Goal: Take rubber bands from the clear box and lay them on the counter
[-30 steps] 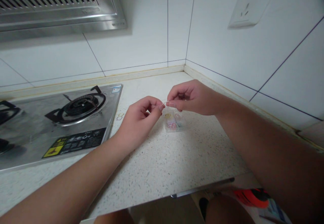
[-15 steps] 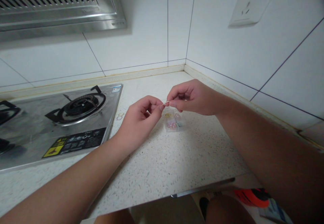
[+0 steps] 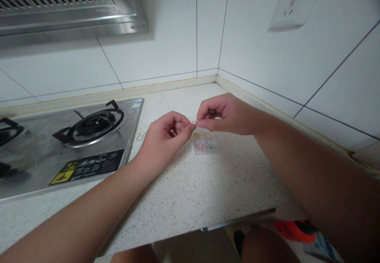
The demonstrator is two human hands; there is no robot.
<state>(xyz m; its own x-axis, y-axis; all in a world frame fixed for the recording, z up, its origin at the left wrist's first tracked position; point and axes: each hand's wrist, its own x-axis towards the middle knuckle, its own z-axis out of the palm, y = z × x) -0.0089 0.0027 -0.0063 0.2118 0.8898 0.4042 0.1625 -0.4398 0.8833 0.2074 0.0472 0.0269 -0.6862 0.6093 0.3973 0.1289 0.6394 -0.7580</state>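
The left hand (image 3: 166, 134) and right hand (image 3: 227, 114) both pinch a thin, pale, curved strand (image 3: 194, 121) at their fingertips, near a clear plastic compartment box (image 3: 204, 152) on the speckled white countertop (image 3: 190, 199).

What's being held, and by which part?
A thin, pale band, pinched at its left side by the left hand and its right side by the right hand; the rest is hidden.

compartment-box contents (image 3: 202, 147): were pink, yellow | countertop (image 3: 190, 199): was white, grey-speckled | gas burner (image 3: 94, 124): was black | warning label (image 3: 87, 167): was yellow-and-black
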